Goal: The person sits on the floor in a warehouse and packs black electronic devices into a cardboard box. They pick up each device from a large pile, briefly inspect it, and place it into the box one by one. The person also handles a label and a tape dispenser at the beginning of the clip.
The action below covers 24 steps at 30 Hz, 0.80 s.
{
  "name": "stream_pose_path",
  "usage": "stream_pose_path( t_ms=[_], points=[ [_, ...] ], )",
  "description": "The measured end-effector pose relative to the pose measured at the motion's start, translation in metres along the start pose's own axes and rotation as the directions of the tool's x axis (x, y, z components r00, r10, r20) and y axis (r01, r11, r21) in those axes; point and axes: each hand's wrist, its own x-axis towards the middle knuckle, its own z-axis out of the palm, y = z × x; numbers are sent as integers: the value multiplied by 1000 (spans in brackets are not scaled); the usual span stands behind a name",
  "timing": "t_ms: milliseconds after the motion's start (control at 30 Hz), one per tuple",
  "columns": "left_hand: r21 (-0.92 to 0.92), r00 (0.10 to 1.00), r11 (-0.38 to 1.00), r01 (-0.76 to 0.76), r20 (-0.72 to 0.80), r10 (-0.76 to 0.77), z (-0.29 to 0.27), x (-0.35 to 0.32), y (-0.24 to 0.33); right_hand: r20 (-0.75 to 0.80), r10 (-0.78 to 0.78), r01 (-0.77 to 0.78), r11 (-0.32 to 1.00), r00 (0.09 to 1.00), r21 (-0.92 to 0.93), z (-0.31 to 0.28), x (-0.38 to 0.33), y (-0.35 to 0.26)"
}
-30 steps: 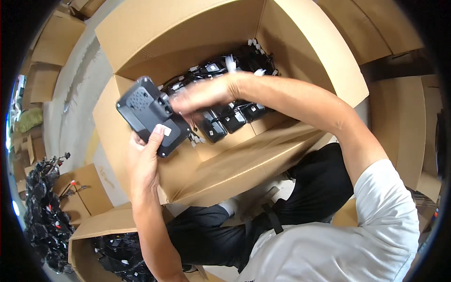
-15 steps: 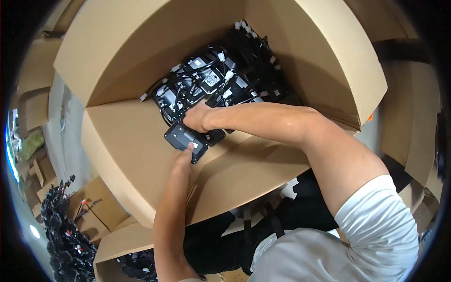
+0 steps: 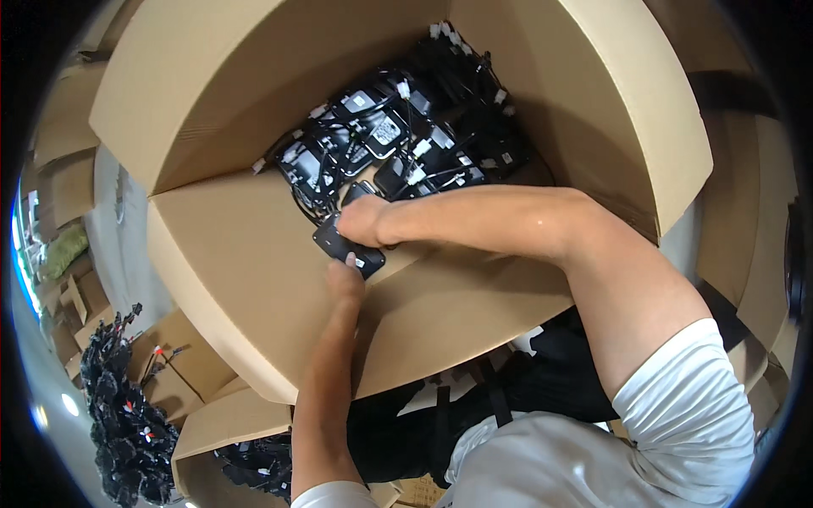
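Inside a large open cardboard box (image 3: 237, 245), a flat black rectangular electronic unit (image 3: 336, 245) with a small white label is tilted between my two hands. My left hand (image 3: 345, 278) grips its near edge, with the thumb on top by the label. Curled over its far right edge is my right hand (image 3: 364, 222); most of those fingertips are hidden. Another dark unit (image 3: 361, 191) shows just beyond my right hand. Farther in, several black units (image 3: 385, 131) with black cables and white plugs lie piled against the box's back corner.
Tall cardboard flaps surround my arms, the near flap (image 3: 457, 326) lying beneath them. At lower left stands a heap of black parts (image 3: 123, 415) with small red and white connectors. Beside it, a smaller box (image 3: 229, 427) holds more black parts. Other cartons (image 3: 737, 195) stand at right.
Both hands and the black unit have shifted slightly right in view. The unit now lies lower against my right hand, and the dark unit beyond that hand has come into sight.
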Motion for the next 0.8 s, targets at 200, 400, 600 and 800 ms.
stream_pose_path(
  t_ms=[200, 400, 600, 800],
  points=[
    [358, 884, 842, -404, -85, 460, 3, -33, 22, -85, -18, 18, 1000, 996, 3, 8, 7, 9],
    [302, 806, 827, -475, -228, 546, 18, -6, 17, -86, -158, 135, 964, 984, -228, -18, 7, 27],
    [562, 730, 738, -373, -313, 608, 48, 25, -22, -124, -586, 416, 694, 801, -587, 59, -26, -8],
    [675, 838, 691, -259, -200, 508, 2, -6, 26, -202, -590, 299, 639, 782, -709, 110, -20, 30]
  ],
)
